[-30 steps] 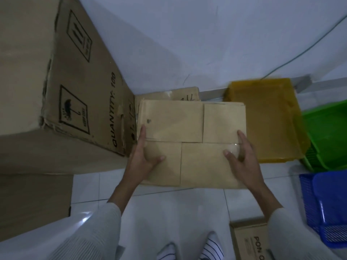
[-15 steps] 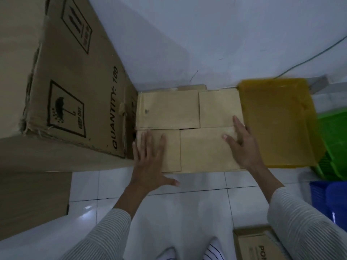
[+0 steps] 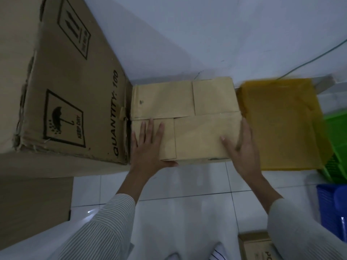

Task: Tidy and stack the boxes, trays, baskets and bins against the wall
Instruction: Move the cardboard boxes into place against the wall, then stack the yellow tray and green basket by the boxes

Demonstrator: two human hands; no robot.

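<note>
A tan cardboard box [image 3: 187, 109] with folded top flaps stands on the floor, its back against the white wall [image 3: 187, 38]. It sits between a tall printed carton [image 3: 71, 91] on its left and a yellow tray [image 3: 281, 124] on its right. My left hand [image 3: 148, 149] lies flat on the box's near left corner, fingers apart, thumb along the front edge. My right hand [image 3: 242, 147] presses flat on the near right corner, fingers reaching up the right side.
A green basket [image 3: 338, 139] stands right of the yellow tray, with a blue basket [image 3: 334, 207] nearer me. A small printed carton [image 3: 257, 246] lies on the white tiles by my feet. A brown panel [image 3: 33, 207] stands at lower left. A cable runs along the wall.
The tan box has slid back against the wall, hiding the box flap that showed behind it. My left hand went from gripping its left edge to lying flat on top.
</note>
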